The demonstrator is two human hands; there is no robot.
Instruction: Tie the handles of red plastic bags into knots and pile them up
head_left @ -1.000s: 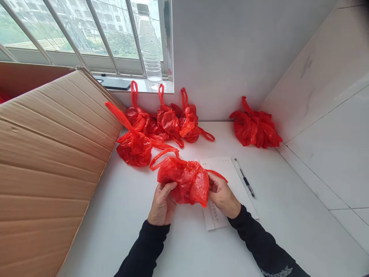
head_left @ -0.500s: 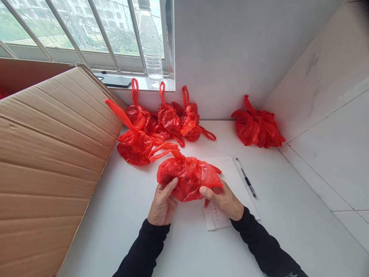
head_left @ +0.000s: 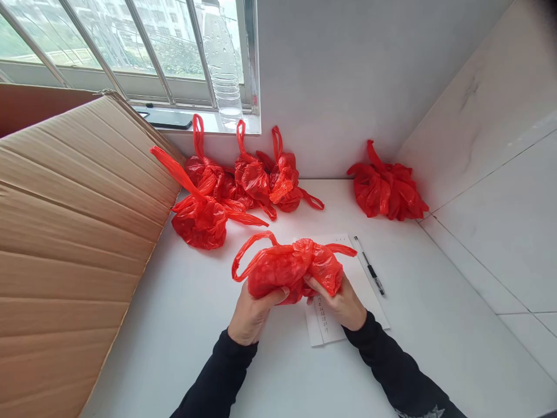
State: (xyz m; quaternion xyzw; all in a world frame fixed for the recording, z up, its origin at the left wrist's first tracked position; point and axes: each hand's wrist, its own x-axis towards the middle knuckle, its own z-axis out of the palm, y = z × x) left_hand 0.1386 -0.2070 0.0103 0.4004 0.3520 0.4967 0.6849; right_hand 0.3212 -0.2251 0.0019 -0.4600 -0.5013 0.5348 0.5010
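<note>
Between my two hands is a red plastic bag (head_left: 282,267), knotted at the top, with one handle looping out to the left and another end sticking out to the right. My left hand (head_left: 252,313) grips its lower left side, thumb across the front. On the right side, my right hand (head_left: 342,302) holds the bag with the thumb pressed on its front; the other fingers are mostly hidden. What the bag contains cannot be made out. Below and behind it lies a white paper (head_left: 331,328) with small writing, partly covered by the bag and right hand.
A large cardboard box (head_left: 78,244) takes up the left side. Several tied red bags (head_left: 202,223) rest along the back wall, and a bunch of red bags (head_left: 387,191) lies in the right corner. A pen (head_left: 369,267) lies beside the paper. A bottle (head_left: 224,69) and phone (head_left: 169,120) are on the sill.
The held bag has been turned, so its knot faces up and its handles spread to both sides. My left hand has closed more firmly around it. The view has shifted slightly.
</note>
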